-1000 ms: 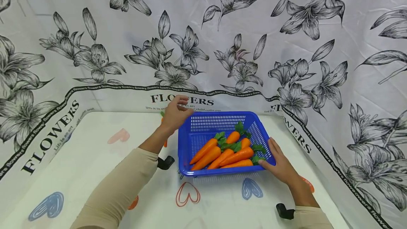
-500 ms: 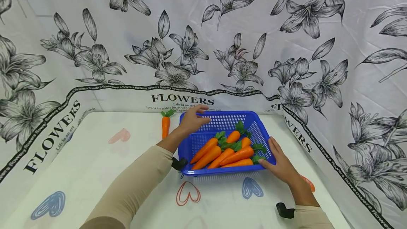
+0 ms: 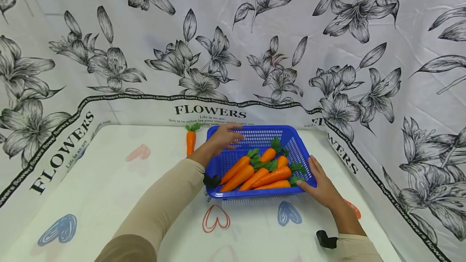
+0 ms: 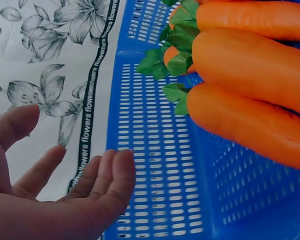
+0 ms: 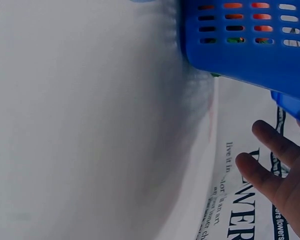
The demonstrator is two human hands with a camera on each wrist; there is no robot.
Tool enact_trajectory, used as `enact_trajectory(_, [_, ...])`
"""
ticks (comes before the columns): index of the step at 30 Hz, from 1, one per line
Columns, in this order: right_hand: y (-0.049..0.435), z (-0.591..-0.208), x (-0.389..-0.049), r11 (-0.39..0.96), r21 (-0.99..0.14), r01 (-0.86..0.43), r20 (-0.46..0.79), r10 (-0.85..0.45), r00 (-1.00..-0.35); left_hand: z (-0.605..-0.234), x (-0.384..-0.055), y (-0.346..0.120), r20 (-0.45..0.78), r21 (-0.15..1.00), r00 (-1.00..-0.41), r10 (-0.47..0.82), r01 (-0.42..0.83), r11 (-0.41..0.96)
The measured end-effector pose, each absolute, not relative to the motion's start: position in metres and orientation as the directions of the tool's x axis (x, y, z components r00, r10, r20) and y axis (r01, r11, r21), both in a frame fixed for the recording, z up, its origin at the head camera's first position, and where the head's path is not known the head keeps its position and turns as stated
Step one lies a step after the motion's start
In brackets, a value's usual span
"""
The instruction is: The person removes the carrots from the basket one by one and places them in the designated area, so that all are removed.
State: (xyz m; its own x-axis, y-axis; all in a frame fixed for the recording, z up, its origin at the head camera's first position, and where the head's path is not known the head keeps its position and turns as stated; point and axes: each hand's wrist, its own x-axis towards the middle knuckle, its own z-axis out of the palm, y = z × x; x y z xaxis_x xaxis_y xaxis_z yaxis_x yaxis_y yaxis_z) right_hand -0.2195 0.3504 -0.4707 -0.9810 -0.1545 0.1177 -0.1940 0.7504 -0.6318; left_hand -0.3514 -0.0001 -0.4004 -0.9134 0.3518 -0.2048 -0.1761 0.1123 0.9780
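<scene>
A blue plastic basket (image 3: 251,194) with slotted walls holds several orange carrots (image 3: 272,177) with green leafy tops, bunched toward its front and right. Over the basket's left part hovers my left hand (image 3: 222,138), fingers spread and slightly bent, holding nothing. In the left wrist view, that hand (image 4: 85,200) is apart from the carrots (image 4: 255,65). My right hand (image 3: 323,187) is at the basket's right front corner, thumb near the rim and fingers extended along the outer side. Its fingers (image 5: 272,142) look straight in the right wrist view.
One more carrot (image 3: 191,140) lies on the white table (image 3: 120,189) left of the basket, its tip hidden behind my left forearm. Behind and to the right hangs a flower-printed cloth (image 3: 255,64). Printed hearts (image 3: 216,218) mark the tabletop.
My left hand has moved right, from beside the lone carrot to over the basket, bringing that carrot into view. The right hand has stayed at the basket's corner.
</scene>
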Motion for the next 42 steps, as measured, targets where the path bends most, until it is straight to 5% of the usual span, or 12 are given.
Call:
enact_trajectory(8, [0.348, -0.473, -0.224, 0.751, -0.635, -0.179, 0.109, -0.143, -0.984, -0.419, -0.366, 0.004, -0.375, 0.926, -0.834, 0.404, -0.321, 0.196])
enact_trajectory(19, [0.344, -0.473, -0.222, 0.753, -0.628, -0.196, 0.118, -0.157, -0.981, -0.441, -0.370, 0.004, -0.456, 0.886, -0.788, 0.415, -0.356, 0.297])
enact_trajectory(42, [0.350, -0.475, -0.221, 0.759, -0.623, -0.192, 0.128, -0.143, -0.981, -0.452, -0.365, 0.016, -0.511, 0.777, -0.711, 0.483, -0.142, 0.614])
